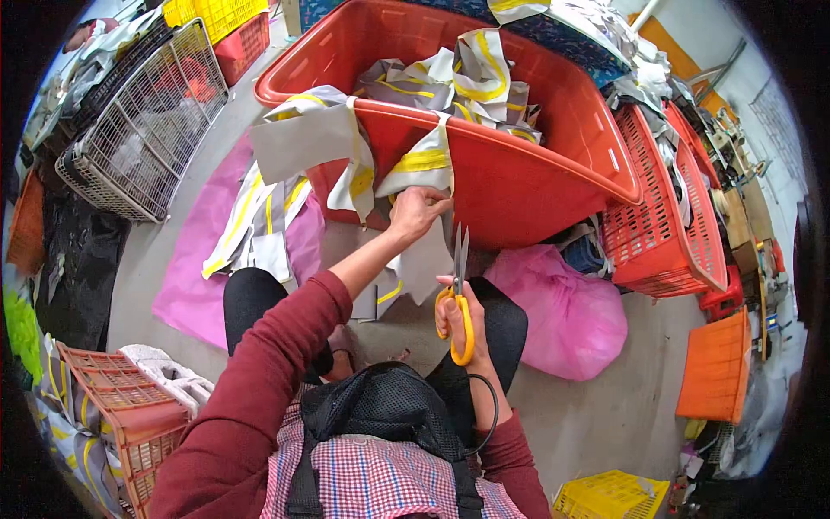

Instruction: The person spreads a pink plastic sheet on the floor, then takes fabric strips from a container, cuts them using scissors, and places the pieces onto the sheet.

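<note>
My left hand (417, 213) pinches the lower edge of a grey-white fabric piece with a yellow stripe (421, 162), which hangs over the near rim of a large red tub (527, 195). In my right hand (481, 344) is a pair of scissors (468, 333) with yellow handles. Their blades point up, slightly apart, just below and right of my left hand. Another striped piece (307, 143) drapes over the rim to the left. More striped fabric (481, 73) is heaped inside the tub. Pale cloth (419, 264) hangs below my left hand, partly hidden by my forearm.
A pink sheet (194, 277) with striped strips (268, 221) lies left of my knees. Right of them sits a full pink bag (562, 311). Red crates (653, 203) and an orange bin (713, 368) line the right side; a white wire basket (147, 130) stands left.
</note>
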### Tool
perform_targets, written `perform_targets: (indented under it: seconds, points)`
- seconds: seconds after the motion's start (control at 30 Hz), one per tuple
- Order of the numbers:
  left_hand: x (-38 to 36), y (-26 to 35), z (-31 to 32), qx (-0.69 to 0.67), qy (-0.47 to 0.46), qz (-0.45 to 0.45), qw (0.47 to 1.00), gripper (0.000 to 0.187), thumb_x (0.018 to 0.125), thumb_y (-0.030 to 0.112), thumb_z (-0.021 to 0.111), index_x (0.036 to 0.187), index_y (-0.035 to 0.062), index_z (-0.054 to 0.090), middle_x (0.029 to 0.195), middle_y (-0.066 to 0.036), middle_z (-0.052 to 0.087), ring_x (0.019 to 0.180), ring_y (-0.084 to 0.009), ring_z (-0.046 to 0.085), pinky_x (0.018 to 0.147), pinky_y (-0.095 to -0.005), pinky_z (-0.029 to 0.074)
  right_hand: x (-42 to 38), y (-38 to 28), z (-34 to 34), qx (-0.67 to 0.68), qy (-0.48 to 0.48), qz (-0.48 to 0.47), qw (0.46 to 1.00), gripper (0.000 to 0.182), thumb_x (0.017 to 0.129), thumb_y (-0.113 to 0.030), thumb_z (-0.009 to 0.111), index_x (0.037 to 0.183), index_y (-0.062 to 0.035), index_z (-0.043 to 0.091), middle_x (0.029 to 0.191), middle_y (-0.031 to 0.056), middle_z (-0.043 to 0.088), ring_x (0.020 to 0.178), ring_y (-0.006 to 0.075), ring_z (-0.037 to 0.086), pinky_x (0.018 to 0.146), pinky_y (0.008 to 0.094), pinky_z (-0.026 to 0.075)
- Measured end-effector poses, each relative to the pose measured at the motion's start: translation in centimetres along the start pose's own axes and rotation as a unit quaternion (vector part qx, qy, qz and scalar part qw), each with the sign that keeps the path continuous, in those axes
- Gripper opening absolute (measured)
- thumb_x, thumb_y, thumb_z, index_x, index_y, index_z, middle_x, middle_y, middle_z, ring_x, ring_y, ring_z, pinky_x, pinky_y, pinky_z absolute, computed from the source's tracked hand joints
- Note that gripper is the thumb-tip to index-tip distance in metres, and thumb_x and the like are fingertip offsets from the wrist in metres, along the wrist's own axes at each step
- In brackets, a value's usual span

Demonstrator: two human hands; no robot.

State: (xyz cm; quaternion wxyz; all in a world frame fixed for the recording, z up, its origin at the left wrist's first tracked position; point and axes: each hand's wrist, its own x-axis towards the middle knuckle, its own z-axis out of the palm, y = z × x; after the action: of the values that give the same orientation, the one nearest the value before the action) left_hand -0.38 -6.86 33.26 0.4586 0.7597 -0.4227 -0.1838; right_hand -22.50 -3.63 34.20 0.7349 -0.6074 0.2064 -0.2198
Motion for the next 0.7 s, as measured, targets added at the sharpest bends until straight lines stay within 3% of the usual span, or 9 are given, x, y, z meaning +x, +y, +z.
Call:
perform_targets:
  seconds: [0.07, 0.13, 0.33, 0.4, 0.47, 0.53, 0.57, 0.6, 0.7]
  points:
    - [0.0, 0.0, 0.7, -0.053, 0.076, 0.0, 0.996, 0.028, 0.079, 0.029, 0.065, 0.091, 0.0042, 0.071, 0.09, -0.016, 0.069, 0.084, -0.0257, 0.067, 0.077, -0.0341, 0.05, 0.1, -0.1, 0.0, 0.003, 0.006, 0.004, 1.0, 0.036, 0.095, -0.03, 0.056, 0.123, -0.0083, 0.049, 0.069, -0.0055, 0.044, 0.054, 0.0022, 0.04, 0.047, 0.0168, 0.034]
    - [-0.1, -0.4, 1.0, -0.067, 0.072, -0.024, 0.995, 0.029, 0.08, 0.027, 0.065, 0.094, 0.0033, 0.07, 0.087, -0.015, 0.069, 0.084, -0.023, 0.066, 0.077, -0.0329, 0.049, 0.0, -0.1, 0.1, -0.034, -0.005, -0.004, 0.999, 0.046, 0.095, -0.038, 0.053, 0.124, -0.0032, 0.046, 0.068, -0.0032, 0.041, 0.054, 0.004, 0.04, 0.048, 0.018, 0.035]
    - [1.2, -1.0, 2.5, -0.121, 0.157, -0.004, 0.98, 0.04, 0.082, 0.032, 0.066, 0.1, -0.0034, 0.065, 0.09, -0.014, 0.068, 0.082, -0.0206, 0.062, 0.077, -0.0328, 0.047, 0.3, 0.6, 1.0, -0.026, -0.021, -0.005, 0.999, 0.042, 0.095, -0.035, 0.053, 0.124, -0.0063, 0.047, 0.068, -0.0036, 0.041, 0.054, 0.0041, 0.039, 0.046, 0.0187, 0.033]
    - [2.2, -0.2, 2.4, -0.154, 0.05, -0.069, 0.984, 0.045, 0.081, 0.036, 0.067, 0.101, -0.004, 0.066, 0.091, -0.014, 0.068, 0.083, -0.0208, 0.062, 0.078, -0.033, 0.047, 0.3, 1.4, 1.1, -0.022, -0.015, -0.019, 0.999, 0.041, 0.095, -0.036, 0.053, 0.124, -0.0072, 0.047, 0.068, -0.0036, 0.042, 0.053, 0.0045, 0.039, 0.045, 0.0191, 0.032]
    - [3.0, -0.1, 2.3, -0.162, 0.061, -0.088, 0.981, 0.048, 0.078, 0.037, 0.069, 0.105, -0.0023, 0.066, 0.089, -0.013, 0.068, 0.081, -0.0195, 0.061, 0.075, -0.0323, 0.047, 0.2, 1.3, 1.4, 0.017, -0.001, -0.003, 1.0, 0.042, 0.095, -0.037, 0.053, 0.124, -0.0072, 0.048, 0.067, -0.0035, 0.041, 0.052, 0.0047, 0.038, 0.045, 0.0193, 0.032]
    - [3.5, -0.7, 1.7, -0.145, -0.003, -0.124, 0.982, 0.048, 0.077, 0.036, 0.069, 0.106, -0.0015, 0.066, 0.088, -0.01, 0.067, 0.078, -0.0175, 0.059, 0.072, -0.0312, 0.046, 0.0, 1.5, 1.2, 0.009, 0.012, -0.029, 0.999, 0.037, 0.095, -0.031, 0.055, 0.124, -0.0089, 0.049, 0.064, -0.0064, 0.041, 0.051, 0.0015, 0.036, 0.045, 0.0175, 0.031]
    - [2.1, 0.6, 0.5, -0.112, 0.001, -0.129, 0.985, 0.037, 0.078, 0.032, 0.067, 0.098, -0.0002, 0.068, 0.082, -0.006, 0.065, 0.074, -0.0136, 0.055, 0.069, -0.0288, 0.044, 0.0, 1.6, 1.0, 0.032, 0.001, -0.037, 0.999, 0.037, 0.095, -0.032, 0.055, 0.124, -0.0088, 0.049, 0.064, -0.0062, 0.041, 0.051, 0.0016, 0.036, 0.045, 0.0174, 0.031]
    - [1.3, 0.5, 0.3, -0.111, -0.002, -0.12, 0.987, 0.037, 0.078, 0.032, 0.067, 0.098, -0.0002, 0.068, 0.082, -0.006, 0.065, 0.074, -0.0136, 0.055, 0.069, -0.0288, 0.044, 0.1, 1.8, 0.9, 0.056, -0.009, -0.042, 0.998, 0.038, 0.095, -0.032, 0.056, 0.124, -0.0088, 0.049, 0.064, -0.0059, 0.041, 0.051, 0.0018, 0.037, 0.045, 0.0173, 0.032]
    - [0.1, -0.5, 0.1, -0.294, 0.001, -0.037, 0.955, 0.023, 0.08, 0.026, 0.067, 0.087, 0.0036, 0.065, 0.079, 0.001, 0.059, 0.073, -0.0089, 0.05, 0.068, -0.025, 0.041, 0.5, 1.6, 1.0, 0.043, 0.007, -0.047, 0.998, 0.042, 0.095, -0.035, 0.054, 0.124, -0.0059, 0.047, 0.064, -0.0041, 0.041, 0.051, 0.0037, 0.038, 0.045, 0.0181, 0.032]
